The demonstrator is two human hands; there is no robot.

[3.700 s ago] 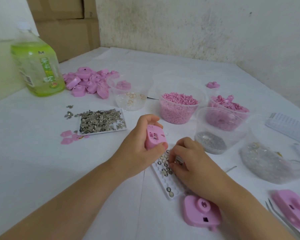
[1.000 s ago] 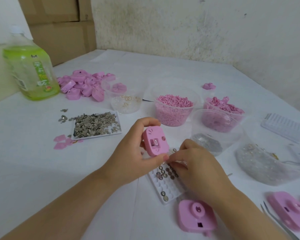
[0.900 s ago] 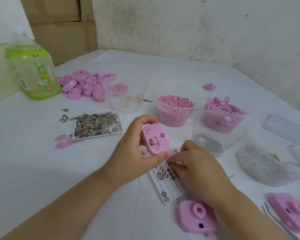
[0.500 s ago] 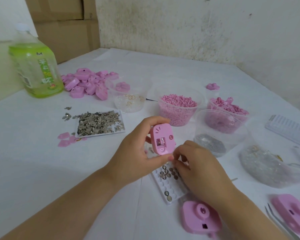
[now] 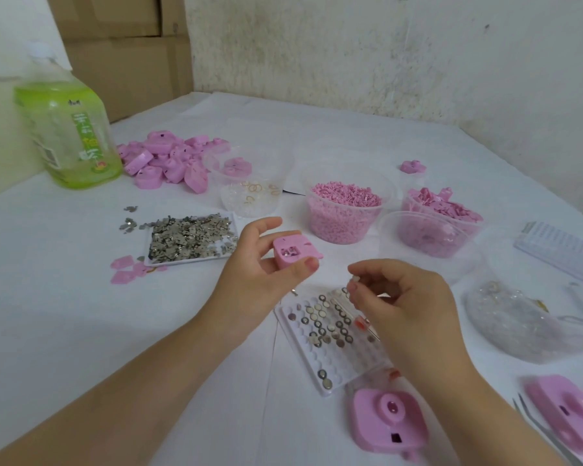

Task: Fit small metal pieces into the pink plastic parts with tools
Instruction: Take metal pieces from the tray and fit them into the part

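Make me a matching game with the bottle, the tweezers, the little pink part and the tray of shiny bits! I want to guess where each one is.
Things:
1. bottle
2. tweezers
3. pink part
4. tray of metal bits

Places:
A. held in the left hand
B. bottom right corner of the table
C. far left, standing upright
D. flat on the table, left of the left hand

Pairs: 1-C, 2-B, 3-A, 4-D
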